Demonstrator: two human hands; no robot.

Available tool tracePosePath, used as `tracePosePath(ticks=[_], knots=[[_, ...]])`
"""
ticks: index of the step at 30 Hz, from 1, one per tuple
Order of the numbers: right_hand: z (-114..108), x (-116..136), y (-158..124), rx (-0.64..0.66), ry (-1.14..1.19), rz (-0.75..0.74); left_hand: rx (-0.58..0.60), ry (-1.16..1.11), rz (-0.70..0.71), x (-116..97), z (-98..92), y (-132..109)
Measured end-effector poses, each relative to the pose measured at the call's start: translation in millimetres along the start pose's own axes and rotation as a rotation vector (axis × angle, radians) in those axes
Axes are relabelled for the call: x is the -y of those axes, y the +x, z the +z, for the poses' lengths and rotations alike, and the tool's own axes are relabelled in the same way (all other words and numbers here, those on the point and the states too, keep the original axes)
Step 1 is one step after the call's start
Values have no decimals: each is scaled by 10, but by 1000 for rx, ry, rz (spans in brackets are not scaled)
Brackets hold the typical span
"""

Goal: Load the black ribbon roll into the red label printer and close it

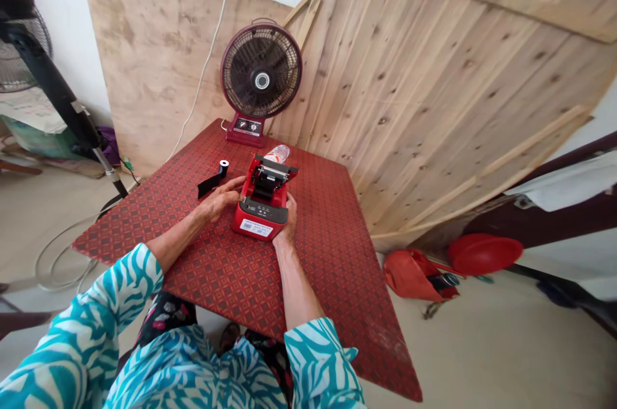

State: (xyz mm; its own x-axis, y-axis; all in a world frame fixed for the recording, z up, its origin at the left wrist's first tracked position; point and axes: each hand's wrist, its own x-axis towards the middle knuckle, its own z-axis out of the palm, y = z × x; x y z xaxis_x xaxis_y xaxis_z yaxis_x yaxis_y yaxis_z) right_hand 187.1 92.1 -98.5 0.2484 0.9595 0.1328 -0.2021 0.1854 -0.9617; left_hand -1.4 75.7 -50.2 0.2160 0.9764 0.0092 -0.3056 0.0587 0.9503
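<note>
Currently, the red label printer [255,219] sits mid-way across the patterned red tabletop [313,280] with its cover raised. Left hand [219,198]: fingers extended and released, resting on the printer's left side, near a black ribbon roll [222,168]. Right hand [288,221]: fingers lie against the right side; any grasp cannot be determined.
</note>
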Motion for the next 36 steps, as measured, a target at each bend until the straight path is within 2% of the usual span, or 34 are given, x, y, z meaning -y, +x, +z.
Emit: tracePosePath(ticks=[4, 9, 13, 14, 16, 18, 20, 23, 26, 31, 36], knots=[[16, 13, -13, -72, 53, 0, -35, 29, -9, 7, -16, 19], [41, 24, -9, -60, 57, 35, -85, 75, -10, -55, -13, 5], [30, 17, 5, -47, 77, 66, -229, 366, 216, -245, 68, -4], [25, 10, 9, -47, 85, 69, -216, 468, 269, -305, 108, 22], [18, -12, 23, -41, 96, 64, -85, 682, 318, -420, 209, 122], [17, -46, 44, -39, 98, 54, 73, 897, 308, -501, 327, 280], [23, -84, 69, -44, 107, 48, 146, 1128, 242, -538, 444, 456], [34, -132, 105, -46, 117, 43, 135, 1409, 120, -527, 588, 665], [39, -158, 128, -40, 122, 36, 144, 1532, 76, -497, 690, 753], [46, -166, 136, -34, 143, 34, 182, 1695, 50, -522, 806, 726], [55, -165, 132, -35, 159, 28, 257, 1840, 24, -687, 870, 617]])
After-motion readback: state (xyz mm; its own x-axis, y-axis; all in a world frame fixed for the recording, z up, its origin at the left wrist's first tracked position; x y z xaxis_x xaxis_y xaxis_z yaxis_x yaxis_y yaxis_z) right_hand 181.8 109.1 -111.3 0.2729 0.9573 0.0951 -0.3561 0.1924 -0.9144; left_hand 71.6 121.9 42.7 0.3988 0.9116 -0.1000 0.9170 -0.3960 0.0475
